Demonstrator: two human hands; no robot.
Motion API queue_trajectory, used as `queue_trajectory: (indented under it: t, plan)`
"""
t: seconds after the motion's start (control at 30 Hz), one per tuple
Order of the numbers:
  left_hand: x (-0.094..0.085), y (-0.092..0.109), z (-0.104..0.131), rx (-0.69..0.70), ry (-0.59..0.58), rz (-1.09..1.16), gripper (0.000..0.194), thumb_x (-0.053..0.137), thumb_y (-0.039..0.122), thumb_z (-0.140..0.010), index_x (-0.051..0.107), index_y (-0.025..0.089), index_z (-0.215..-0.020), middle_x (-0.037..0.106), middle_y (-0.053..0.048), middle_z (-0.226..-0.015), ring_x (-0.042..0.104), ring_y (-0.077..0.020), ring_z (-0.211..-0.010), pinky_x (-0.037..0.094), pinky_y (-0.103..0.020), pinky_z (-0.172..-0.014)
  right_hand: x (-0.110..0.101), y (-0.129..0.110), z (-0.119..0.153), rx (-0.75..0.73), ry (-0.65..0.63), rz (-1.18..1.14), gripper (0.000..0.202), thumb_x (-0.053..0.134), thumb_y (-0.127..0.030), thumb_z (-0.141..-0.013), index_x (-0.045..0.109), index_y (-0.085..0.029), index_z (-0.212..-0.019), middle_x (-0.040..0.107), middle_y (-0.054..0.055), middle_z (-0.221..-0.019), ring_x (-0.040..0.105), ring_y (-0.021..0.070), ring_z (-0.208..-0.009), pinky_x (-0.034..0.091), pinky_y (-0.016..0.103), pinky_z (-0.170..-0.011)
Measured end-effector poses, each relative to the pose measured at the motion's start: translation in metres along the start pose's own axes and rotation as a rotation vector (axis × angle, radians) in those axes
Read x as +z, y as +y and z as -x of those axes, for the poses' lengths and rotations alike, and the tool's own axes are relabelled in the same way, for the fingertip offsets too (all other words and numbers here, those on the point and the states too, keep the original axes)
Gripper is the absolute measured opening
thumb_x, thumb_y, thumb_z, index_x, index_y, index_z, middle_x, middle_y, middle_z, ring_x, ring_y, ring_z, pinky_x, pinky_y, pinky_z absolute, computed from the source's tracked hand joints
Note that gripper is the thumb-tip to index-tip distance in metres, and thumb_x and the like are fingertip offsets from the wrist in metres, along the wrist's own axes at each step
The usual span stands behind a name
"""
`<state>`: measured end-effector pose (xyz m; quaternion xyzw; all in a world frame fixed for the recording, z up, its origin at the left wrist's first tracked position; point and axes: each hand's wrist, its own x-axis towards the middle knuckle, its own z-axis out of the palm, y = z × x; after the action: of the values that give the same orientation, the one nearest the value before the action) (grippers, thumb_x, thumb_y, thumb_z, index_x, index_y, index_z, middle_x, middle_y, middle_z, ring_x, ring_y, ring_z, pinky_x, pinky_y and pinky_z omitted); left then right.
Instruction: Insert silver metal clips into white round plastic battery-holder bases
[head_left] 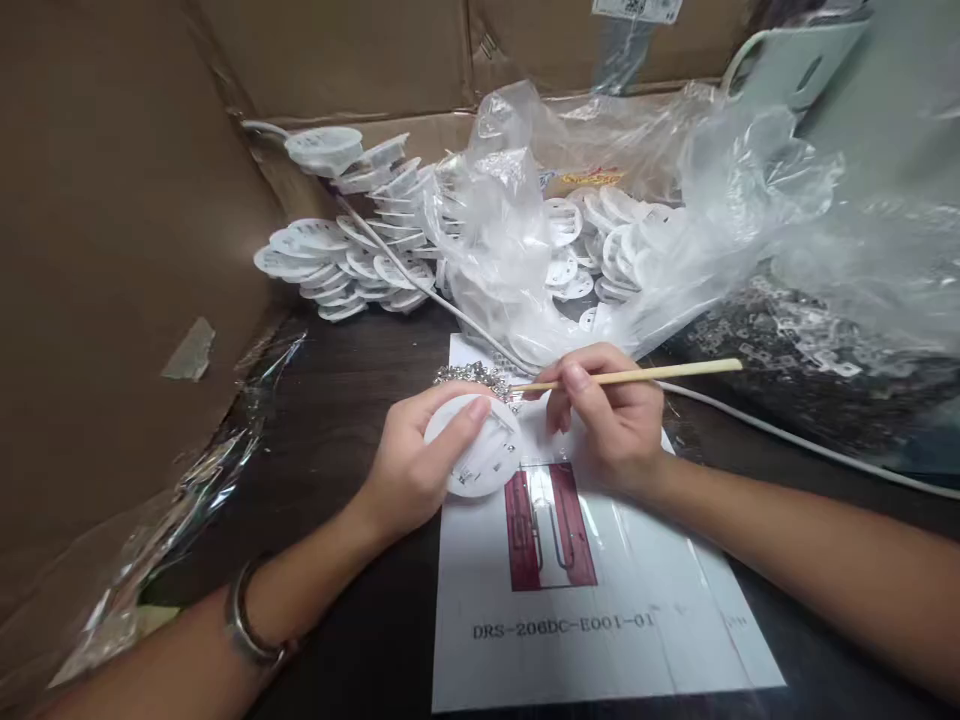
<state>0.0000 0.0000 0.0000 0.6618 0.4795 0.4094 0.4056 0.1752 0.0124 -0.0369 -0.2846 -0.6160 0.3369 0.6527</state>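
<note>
A white round plastic disc (487, 462) with slots and small metal bits is in my left hand (424, 450), the thumb pressed on its face. My right hand (611, 410) pinches a thin wooden stick (667, 372) like a pen, its tip pointing left at a pile of small metal pieces (472, 377) just behind the disc. Below both hands lies a white printed sheet (600, 650) with a red picture and the text "DRS-206DC-E001-01".
Stacked white discs (352, 265) stand at the back left. More discs lie in a clear plastic bag (510, 230) behind my hands. A white cable (795, 440) crosses the dark table. Many small metal parts (795, 340) sit at right. Cardboard (112, 250) walls the left and back.
</note>
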Motion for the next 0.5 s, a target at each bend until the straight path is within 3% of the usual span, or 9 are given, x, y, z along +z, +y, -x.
queue_trajectory:
  t: [0.33,0.5]
  plan:
    - [0.0006,0.0025,0.0007,0.019,0.001,-0.006,0.018,0.061,0.034,-0.081,0.068,0.017,-0.081,0.067,0.000,-0.070,0.060,-0.0133,-0.061,0.046,-0.023,-0.053,-0.0013,-0.0037,0.0007,-0.046,-0.079,-0.027,0.011,0.052,-0.017,-0.093,0.061,-0.015,-0.089,0.063,0.002,-0.079,0.064,0.0107,-0.073,0.050,0.023,-0.063]
    - [-0.0016,0.0012,0.0028,0.076,-0.064,-0.011,0.013,0.061,0.029,-0.082,0.067,0.018,-0.085,0.066,0.001,-0.070,0.058,-0.0104,-0.059,0.043,-0.020,-0.051,-0.0003,-0.0068,0.0012,-0.023,-0.078,-0.052,0.012,0.052,-0.019,-0.094,0.062,-0.015,-0.088,0.063,0.001,-0.075,0.063,0.0098,-0.071,0.050,0.023,-0.064]
